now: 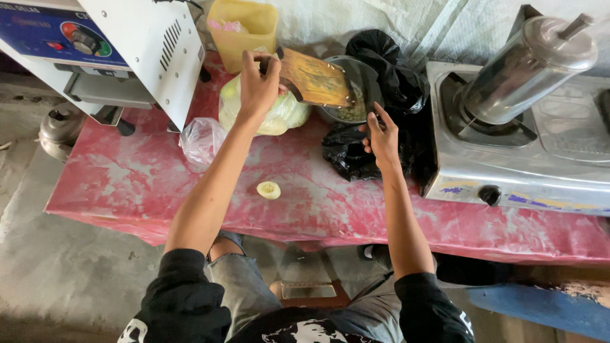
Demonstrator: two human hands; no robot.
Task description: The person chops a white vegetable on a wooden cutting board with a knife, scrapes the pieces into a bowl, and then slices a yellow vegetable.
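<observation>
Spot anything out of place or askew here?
Yes: a metal canister leans tilted on the stove burner rather than upright. A lone cut fruit piece lies on the red tabletop, apart from both hands.

Mottled red table (318,203), yellow tub (244,32)

Both arms extended forward from short black sleeves, forearms bare. Left hand (257,86) raised, back toward the camera, fingers curled shut in a grip, thumb wrapped over the top. Left arm nearly straight, angled up and slightly right. Right hand (383,136) lower, wrist slightly bent, fingers loosely spread and partly curled, index finger pointing up and left.
</observation>
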